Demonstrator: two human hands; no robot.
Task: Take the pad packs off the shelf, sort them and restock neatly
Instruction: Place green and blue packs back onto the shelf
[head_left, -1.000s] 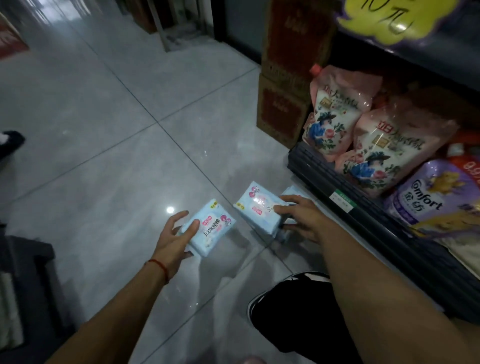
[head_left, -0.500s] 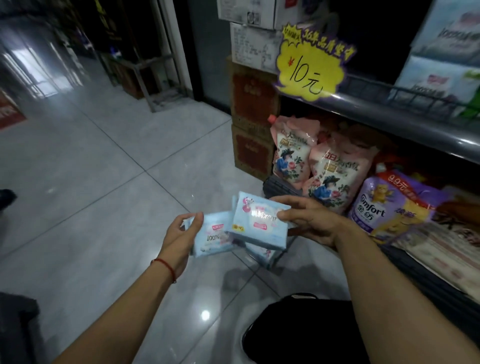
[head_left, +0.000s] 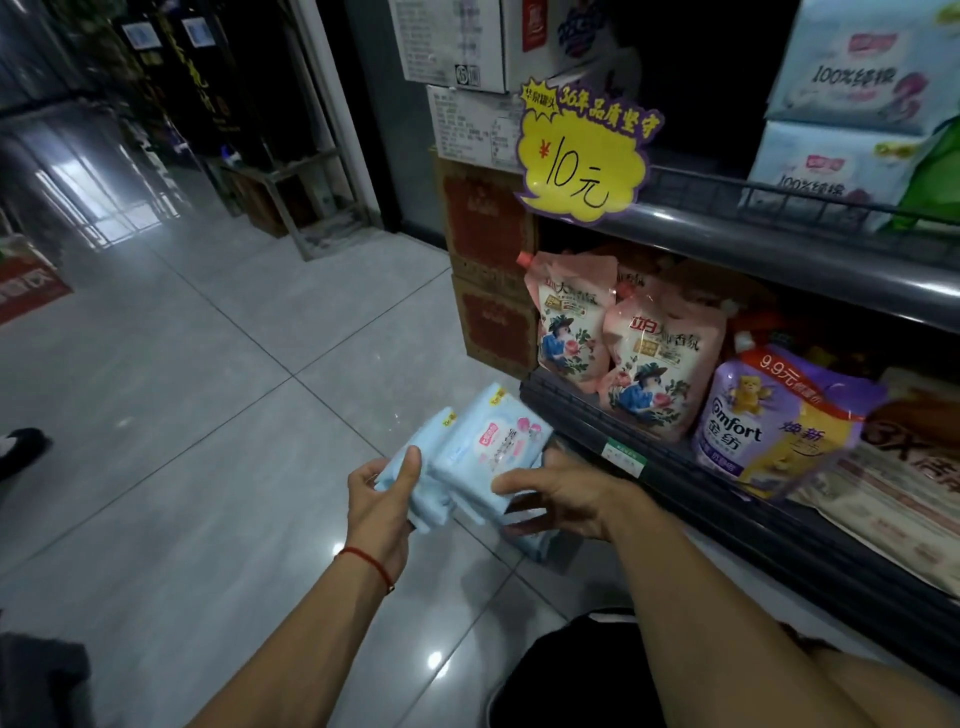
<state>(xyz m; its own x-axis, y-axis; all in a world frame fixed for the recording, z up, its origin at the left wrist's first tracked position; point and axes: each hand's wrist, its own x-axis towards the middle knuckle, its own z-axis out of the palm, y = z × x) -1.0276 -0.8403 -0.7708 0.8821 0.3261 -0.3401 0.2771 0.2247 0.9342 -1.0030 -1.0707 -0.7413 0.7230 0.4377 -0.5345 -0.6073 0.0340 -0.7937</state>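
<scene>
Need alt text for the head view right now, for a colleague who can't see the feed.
Both hands hold light blue pad packs above a grey tiled floor: the left hand grips one pack, the right hand holds a printed pack beside it. To the right, a dark shelf carries pink pouches under a yellow price sign.

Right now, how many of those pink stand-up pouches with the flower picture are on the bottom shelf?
2 pink flower-printed plastic pouches: one at the shelf's left end, one beside it on the right. More may be hidden behind them in the dark.
</scene>
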